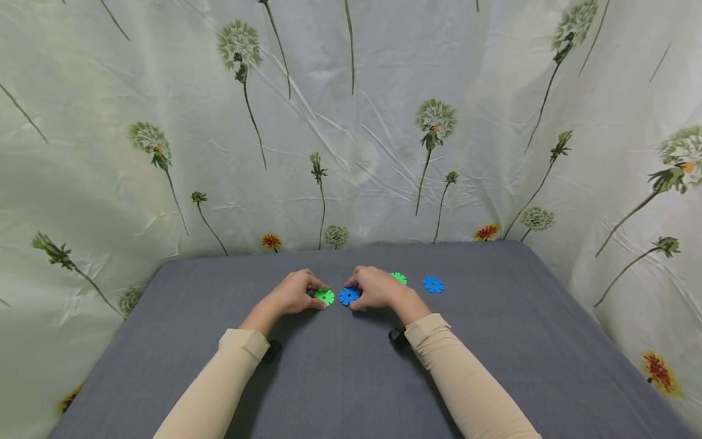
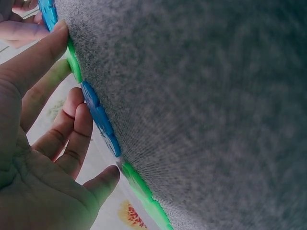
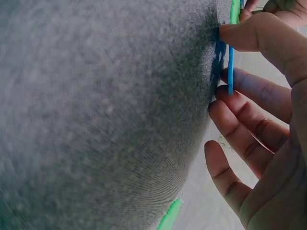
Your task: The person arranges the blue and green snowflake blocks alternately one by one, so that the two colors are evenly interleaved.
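Note:
In the head view my left hand (image 1: 293,294) pinches a green notched disc (image 1: 326,297) between thumb and fingers. Facing it across a small gap, my right hand (image 1: 379,288) pinches a blue notched disc (image 1: 348,297); the right wrist view shows that disc (image 3: 231,72) edge-on, close over the cloth with its shadow beneath. Under the curled fingers of the left hand, in the left wrist view, lies another blue disc (image 2: 100,117). Beyond it, by the little fingertip, is a green disc (image 2: 144,194), which the hand hides in the head view.
Behind the right hand, a green disc (image 1: 399,278) is partly covered. Farther right lies a blue disc (image 1: 433,285). A grey cloth (image 1: 340,378) covers the table, whose far edge meets a hanging curtain (image 1: 362,122) printed with dandelions.

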Demonstrator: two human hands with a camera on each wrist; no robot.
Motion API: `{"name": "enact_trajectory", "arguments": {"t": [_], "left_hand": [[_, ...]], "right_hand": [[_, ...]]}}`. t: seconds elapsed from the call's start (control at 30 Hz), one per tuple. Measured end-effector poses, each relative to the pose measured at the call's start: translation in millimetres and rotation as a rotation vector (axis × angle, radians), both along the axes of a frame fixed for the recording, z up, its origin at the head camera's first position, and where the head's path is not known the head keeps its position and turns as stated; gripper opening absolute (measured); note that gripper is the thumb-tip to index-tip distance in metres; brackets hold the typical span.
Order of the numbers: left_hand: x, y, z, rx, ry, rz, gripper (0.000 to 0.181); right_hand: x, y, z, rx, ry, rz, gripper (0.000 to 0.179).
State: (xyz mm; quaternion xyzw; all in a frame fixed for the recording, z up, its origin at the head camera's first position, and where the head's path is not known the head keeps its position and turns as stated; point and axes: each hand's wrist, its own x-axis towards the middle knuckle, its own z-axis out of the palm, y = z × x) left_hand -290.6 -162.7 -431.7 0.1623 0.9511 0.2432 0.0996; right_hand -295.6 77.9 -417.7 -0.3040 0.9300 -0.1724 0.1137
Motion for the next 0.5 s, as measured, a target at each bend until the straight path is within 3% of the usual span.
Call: {"name": "enact_trajectory", "arguments": {"t": [0.5], "left_hand": [[0.5,-0.6,-0.7,0.001,0.016,-0.007,0.034]], "right_hand": [[2.7,1.1,-1.7,-0.058,-0.045,-0.046,0.047]]}}
